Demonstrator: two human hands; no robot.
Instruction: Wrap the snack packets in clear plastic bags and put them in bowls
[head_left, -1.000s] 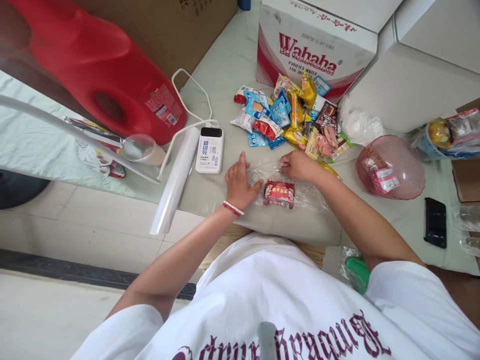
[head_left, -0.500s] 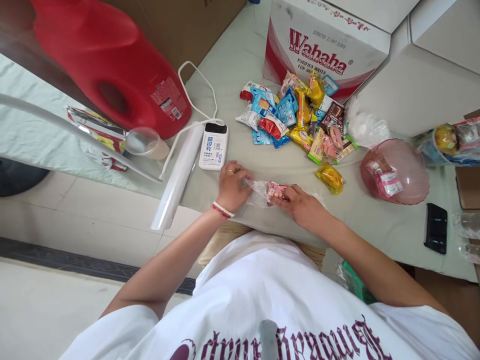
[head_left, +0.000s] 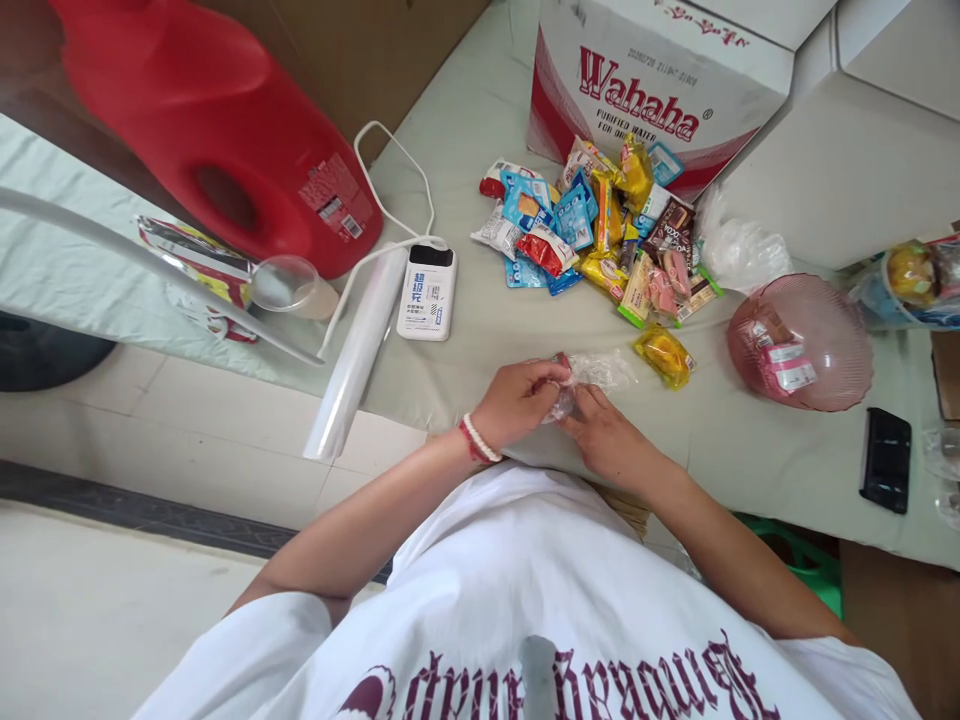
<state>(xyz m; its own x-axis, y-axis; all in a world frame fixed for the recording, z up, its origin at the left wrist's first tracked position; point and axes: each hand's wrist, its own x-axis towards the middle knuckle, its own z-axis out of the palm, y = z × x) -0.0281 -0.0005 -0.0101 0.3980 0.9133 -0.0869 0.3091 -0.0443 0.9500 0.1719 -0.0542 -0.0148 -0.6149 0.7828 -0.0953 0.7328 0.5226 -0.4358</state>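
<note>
Close to my body, both hands meet over a sheet of clear plastic film [head_left: 609, 370]. My left hand [head_left: 517, 402] is closed, its thumb and fingers pinching the film around a small pink-red snack packet [head_left: 562, 359]. Only a sliver of the packet shows; the fingers cover the rest. My right hand [head_left: 613, 436] presses its bent fingers on the film from the other side, just below the packet. The film's loose end spreads crumpled to the right on the cloth. A yellow wrapped snack [head_left: 664, 357] lies beyond that end.
A heap of snack packets [head_left: 574, 215] sits before the Wahaha carton [head_left: 637, 90]. Right stand a pink bowl [head_left: 840, 345] holding packets and a black phone [head_left: 886, 460]. Left are a white power bank [head_left: 427, 300] with cable, a film roll [head_left: 352, 365] and a red jug [head_left: 300, 150].
My left hand has moved right, up against my right hand. The packet, in plain sight before, is now mostly hidden in film and fingers. The film's loose end now lies to the right.
</note>
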